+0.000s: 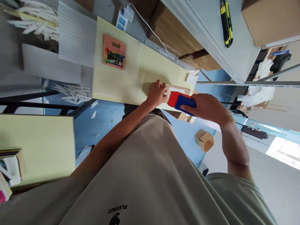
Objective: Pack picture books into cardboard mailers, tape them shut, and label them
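Note:
My right hand (208,106) is wrapped around a red-and-blue tape dispenser (180,100). Its red, toothed end points left, over a small cardboard box (172,86) with a white label. The box lies on the pale yellow table (133,84), partly covered by the dispenser. At the left end of the box, my left hand (155,94) has its fingers curled and pressed together. A small shiny bit shows beside its fingertips, but what they pinch is too small to make out. The toothed edge of the dispenser is close to these fingertips.
A pink card with a picture (114,51) lies on the table's left part. Behind the table are a power strip (122,20) and cardboard boxes (175,31). A yellow-and-black utility knife (226,23) rests on the grey shelf. An open carton (204,140) stands on the floor.

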A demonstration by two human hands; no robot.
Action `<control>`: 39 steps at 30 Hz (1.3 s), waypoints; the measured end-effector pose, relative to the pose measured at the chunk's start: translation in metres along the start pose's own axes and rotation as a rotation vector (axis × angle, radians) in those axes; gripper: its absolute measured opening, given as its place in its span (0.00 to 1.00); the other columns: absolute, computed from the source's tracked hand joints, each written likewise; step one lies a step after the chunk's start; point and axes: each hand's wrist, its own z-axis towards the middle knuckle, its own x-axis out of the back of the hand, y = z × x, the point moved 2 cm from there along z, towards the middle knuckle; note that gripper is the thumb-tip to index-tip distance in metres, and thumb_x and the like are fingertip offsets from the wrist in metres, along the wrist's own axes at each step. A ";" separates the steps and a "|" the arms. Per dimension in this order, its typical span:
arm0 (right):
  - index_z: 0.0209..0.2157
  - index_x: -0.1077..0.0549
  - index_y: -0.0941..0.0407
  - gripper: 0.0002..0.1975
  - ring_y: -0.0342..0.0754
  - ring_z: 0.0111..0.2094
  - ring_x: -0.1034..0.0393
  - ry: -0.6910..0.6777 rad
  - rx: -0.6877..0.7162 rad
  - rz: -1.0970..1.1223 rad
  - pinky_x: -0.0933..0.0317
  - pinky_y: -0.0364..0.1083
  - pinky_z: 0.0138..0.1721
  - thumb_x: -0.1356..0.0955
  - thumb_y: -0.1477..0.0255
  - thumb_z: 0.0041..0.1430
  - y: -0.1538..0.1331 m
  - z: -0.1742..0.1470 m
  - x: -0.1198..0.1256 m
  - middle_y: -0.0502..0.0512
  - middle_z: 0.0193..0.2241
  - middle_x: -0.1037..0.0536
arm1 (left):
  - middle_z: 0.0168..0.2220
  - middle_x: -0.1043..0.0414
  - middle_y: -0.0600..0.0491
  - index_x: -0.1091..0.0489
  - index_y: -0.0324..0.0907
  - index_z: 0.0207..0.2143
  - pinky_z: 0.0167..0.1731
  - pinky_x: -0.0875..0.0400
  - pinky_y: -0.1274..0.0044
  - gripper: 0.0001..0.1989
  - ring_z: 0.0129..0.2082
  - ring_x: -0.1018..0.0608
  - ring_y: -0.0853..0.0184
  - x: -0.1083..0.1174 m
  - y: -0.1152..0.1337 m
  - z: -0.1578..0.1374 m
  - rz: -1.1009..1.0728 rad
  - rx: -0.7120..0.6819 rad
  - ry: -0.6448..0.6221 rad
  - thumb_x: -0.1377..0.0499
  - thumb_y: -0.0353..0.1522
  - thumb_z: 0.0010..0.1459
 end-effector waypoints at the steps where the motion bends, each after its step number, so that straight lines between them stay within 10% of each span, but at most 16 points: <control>1: 0.43 0.20 0.55 0.28 0.60 0.38 0.19 0.000 0.001 -0.007 0.41 0.51 0.38 0.33 0.44 0.80 0.003 0.001 0.000 0.64 0.37 0.14 | 0.60 0.25 0.37 0.19 0.44 0.55 0.65 0.21 0.54 0.13 0.62 0.19 0.45 -0.002 -0.003 -0.001 -0.004 0.017 0.006 0.28 0.31 0.69; 12: 0.40 0.17 0.56 0.36 0.60 0.37 0.19 -0.135 -0.012 0.030 0.36 0.53 0.38 0.36 0.36 0.77 0.089 0.076 -0.062 0.65 0.34 0.14 | 0.61 0.26 0.43 0.23 0.46 0.62 0.70 0.19 0.50 0.29 0.64 0.18 0.45 -0.003 -0.025 -0.013 -0.061 0.014 -0.013 0.20 0.31 0.62; 22: 0.43 0.14 0.58 0.31 0.56 0.34 0.19 -0.192 0.133 0.222 0.34 0.52 0.38 0.29 0.43 0.75 0.103 0.146 -0.097 0.64 0.32 0.14 | 0.64 0.20 0.45 0.25 0.49 0.73 0.60 0.13 0.64 0.35 0.54 0.13 0.57 -0.012 -0.027 -0.038 -0.108 0.159 0.189 0.25 0.31 0.65; 30: 0.53 0.15 0.60 0.31 0.63 0.43 0.17 -0.103 0.290 0.267 0.31 0.54 0.44 0.29 0.44 0.75 0.114 0.159 -0.110 0.68 0.39 0.12 | 0.52 0.10 0.45 0.13 0.43 0.53 0.55 0.14 0.68 0.18 0.49 0.10 0.59 -0.042 -0.014 -0.040 -0.152 0.474 0.545 0.30 0.46 0.73; 39: 0.62 0.16 0.58 0.28 0.65 0.50 0.17 -0.065 0.444 0.366 0.31 0.55 0.47 0.31 0.51 0.77 0.125 0.159 -0.123 0.70 0.51 0.11 | 0.45 0.10 0.48 0.12 0.49 0.38 0.59 0.18 0.64 0.11 0.51 0.10 0.55 -0.052 0.008 -0.033 0.131 0.523 0.716 0.32 0.38 0.76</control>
